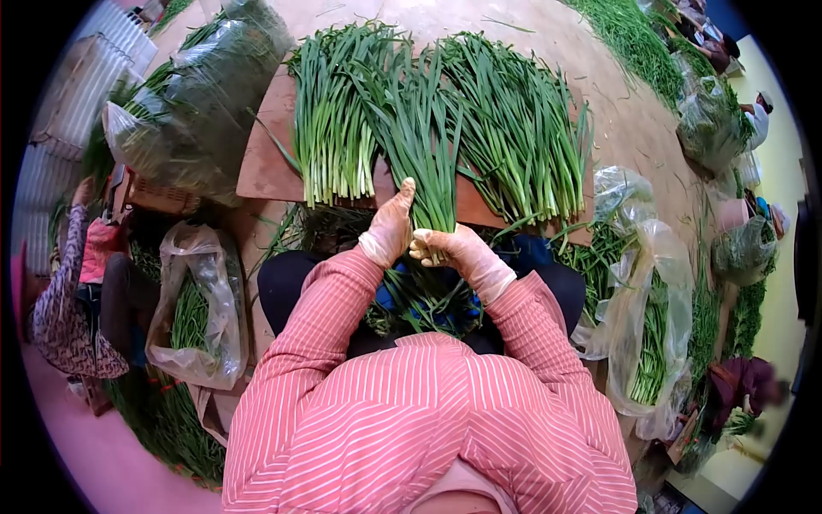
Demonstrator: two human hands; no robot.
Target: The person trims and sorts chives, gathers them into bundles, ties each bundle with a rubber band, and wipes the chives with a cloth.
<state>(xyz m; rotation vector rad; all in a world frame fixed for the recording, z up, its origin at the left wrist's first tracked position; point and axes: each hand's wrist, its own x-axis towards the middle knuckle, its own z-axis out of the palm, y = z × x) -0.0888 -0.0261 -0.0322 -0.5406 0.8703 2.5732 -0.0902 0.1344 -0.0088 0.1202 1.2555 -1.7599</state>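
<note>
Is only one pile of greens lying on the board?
No, a left pile and a right pile both lie on the board.

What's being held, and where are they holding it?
A bunch of long green leaves. The right hand holds it near the stem ends; the left hand is at its side.

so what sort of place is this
Probably a sorting or packing area for leafy greens: long-leaved bunches lie side by side on a board, clear plastic bags nearby hold more of them, and other people are around the edges among similar greens.
</note>
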